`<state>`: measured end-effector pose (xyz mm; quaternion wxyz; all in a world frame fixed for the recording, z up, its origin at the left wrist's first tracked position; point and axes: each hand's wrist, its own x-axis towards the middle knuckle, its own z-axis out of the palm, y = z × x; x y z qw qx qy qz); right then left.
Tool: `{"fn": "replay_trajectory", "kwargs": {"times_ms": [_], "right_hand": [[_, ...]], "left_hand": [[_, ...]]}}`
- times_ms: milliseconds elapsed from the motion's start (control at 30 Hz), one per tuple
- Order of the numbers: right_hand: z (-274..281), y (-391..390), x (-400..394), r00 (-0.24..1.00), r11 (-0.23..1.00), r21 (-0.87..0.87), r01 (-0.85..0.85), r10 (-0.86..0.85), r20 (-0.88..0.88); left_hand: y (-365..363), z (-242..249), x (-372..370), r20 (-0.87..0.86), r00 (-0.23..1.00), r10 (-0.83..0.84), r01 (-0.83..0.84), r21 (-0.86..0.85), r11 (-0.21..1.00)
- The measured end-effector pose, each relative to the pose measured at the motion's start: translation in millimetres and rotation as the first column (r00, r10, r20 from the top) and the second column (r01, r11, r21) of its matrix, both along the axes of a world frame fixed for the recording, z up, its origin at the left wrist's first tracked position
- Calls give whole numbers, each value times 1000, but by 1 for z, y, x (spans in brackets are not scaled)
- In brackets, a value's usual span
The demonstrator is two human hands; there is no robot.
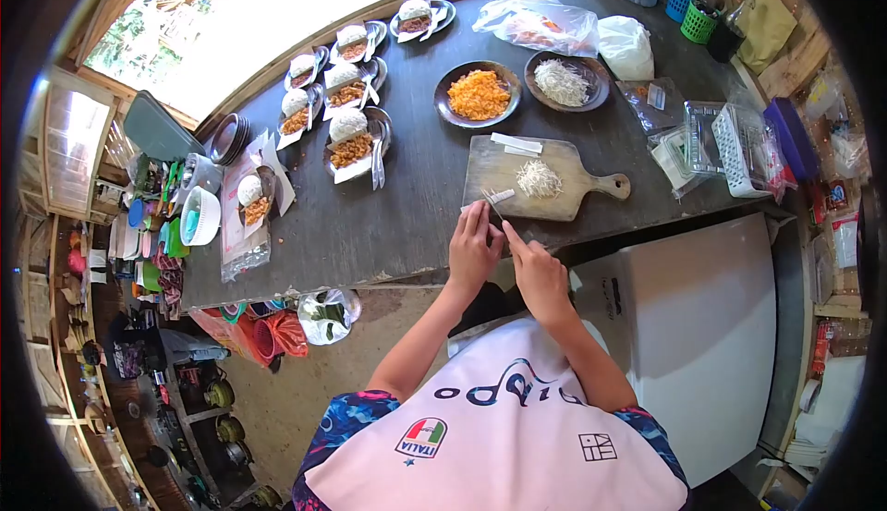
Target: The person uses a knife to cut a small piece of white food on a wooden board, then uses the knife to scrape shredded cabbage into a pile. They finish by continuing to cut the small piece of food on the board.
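Observation:
My left hand (474, 250) has its fingers bent together on a white vegetable piece (500, 197) at the near left edge of the wooden cutting board (575, 164). Gripped in my right hand (540, 275) is a knife (494, 208), its blade close to the left fingertips and the index finger stretched along it. Much of the knife's handle is hidden by the hand. On the board lie a heap of fine white shreds (538, 179) and, farther back, a few flat white slices (516, 145). The board's handle points right.
Behind the board stand bowls of orange shreds (478, 94) and white shreds (562, 82). Plastic bags (626, 47) lie farther back. Several plates with rice (348, 124) and spoons fill the left side. Clear plastic containers (704, 137) sit at right. A white appliance (693, 317) stands below the counter.

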<state>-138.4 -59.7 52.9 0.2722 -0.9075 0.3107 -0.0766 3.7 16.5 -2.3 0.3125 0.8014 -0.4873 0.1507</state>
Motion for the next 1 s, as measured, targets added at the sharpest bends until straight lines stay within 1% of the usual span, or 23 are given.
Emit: {"fn": "replay_trajectory", "kwargs": {"times_ms": [33, 133, 233, 300, 333, 433, 633, 733, 1000], "right_hand": [[1, 3, -3, 1000, 1000, 1, 2, -2, -25], [-1, 7, -10, 1000, 1000, -7, 15, -14, 16], [1, 3, -6, 998, 1000, -16, 10, -11, -55], [-6, 3, 1, 1000, 1000, -22, 10, -10, 3], [-7, 2, 4, 999, 999, -31, 9, -8, 37], [4, 3, -4, 1000, 1000, -16, 6, -6, -9], [-2, 5, -10, 1000, 1000, 19, 16, -16, -17], [-6, 0, 0, 1000, 999, 31, 12, -13, 17], [-3, 5, -8, 1000, 1000, 3, 14, -14, 21]], "left_hand": [[1, 0, 1, 3, 1000, 0, 0, -3, 1000], [-1, -1, -3, -16, 1000, -2, 1, -20, 1000], [-1, 0, -2, -56, 998, 4, -6, -32, 999], [-1, 2, -4, -81, 997, 1, -3, -32, 999], [-1, 1, -5, -61, 998, 2, -4, -29, 1000], [0, 1, -1, 0, 1000, 14, -14, -22, 1000], [0, -2, -3, 15, 1000, 28, -27, -29, 999], [-2, -3, -3, 15, 1000, 26, -26, -36, 999], [-1, -1, -4, -4, 999, 34, -35, -52, 998]]}}
